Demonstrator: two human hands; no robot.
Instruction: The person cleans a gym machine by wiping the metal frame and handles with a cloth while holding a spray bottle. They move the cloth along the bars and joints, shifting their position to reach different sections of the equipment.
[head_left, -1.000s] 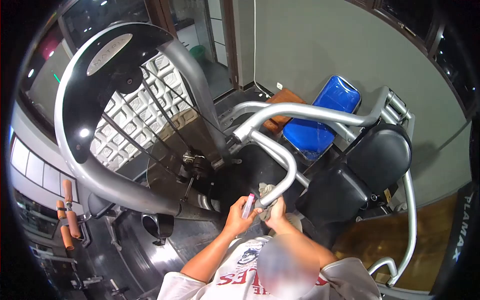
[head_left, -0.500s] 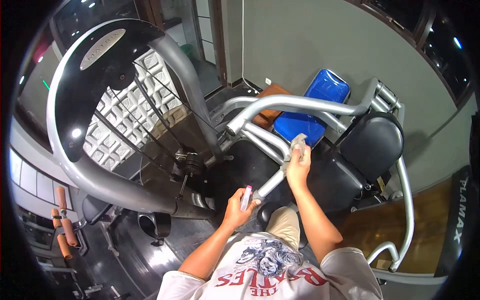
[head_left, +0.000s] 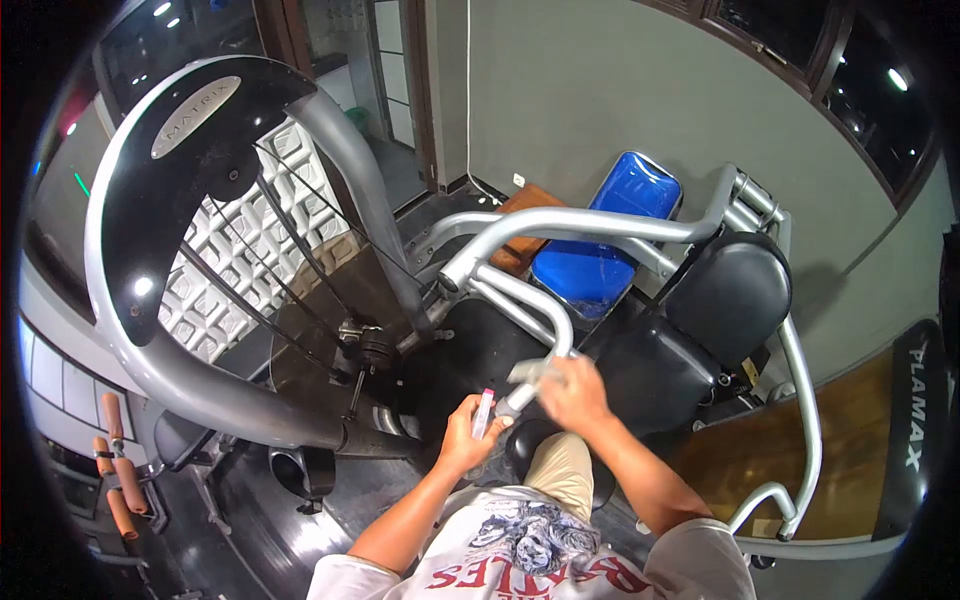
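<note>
My left hand (head_left: 468, 434) is wrapped round a small clear bottle (head_left: 483, 414) with a pink cap, held upright beside the lower end of a silver machine tube (head_left: 562, 330). In my right hand (head_left: 575, 395) is a light grey cloth (head_left: 532, 373), which lies at the tube's lower part and is partly blurred. The tube belongs to a gym machine with a black seat (head_left: 655, 375) and a black backrest (head_left: 735, 290), both to the right of my right hand.
A tall black and silver weight frame (head_left: 125, 230) with cables rises at the left. Behind the silver arms are a blue pad (head_left: 590, 270) and a brown block (head_left: 525, 225). A bench marked PLAMAX (head_left: 910, 410) stands at the right.
My right hand has moved down the tube with the cloth, from the upper bend towards its lower end. My left hand still holds the bottle. The whole view has shifted slightly.
</note>
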